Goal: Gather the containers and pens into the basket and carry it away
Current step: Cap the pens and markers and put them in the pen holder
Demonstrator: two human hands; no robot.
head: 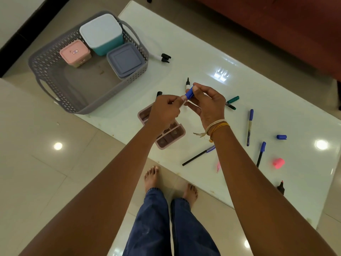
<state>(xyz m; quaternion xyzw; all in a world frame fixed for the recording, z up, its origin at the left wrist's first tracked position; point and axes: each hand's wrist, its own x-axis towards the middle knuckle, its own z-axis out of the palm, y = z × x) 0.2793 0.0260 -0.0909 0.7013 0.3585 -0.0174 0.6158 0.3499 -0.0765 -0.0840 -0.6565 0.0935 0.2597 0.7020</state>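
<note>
A grey perforated basket stands at the table's far left corner. Inside it are a teal container with a white lid, a pink container and a grey-lidded container. My left hand and my right hand meet above the table, both pinching one blue-capped pen. Below my hands lies a mauve compartment tray, partly hidden. Several pens and loose caps lie scattered on the white table, among them a blue pen and a green marker.
A black-capped marker lies beside the basket. A pink cap and a blue cap sit toward the right. A brown sofa runs behind the table. My bare feet stand on the tiled floor at the table's near edge.
</note>
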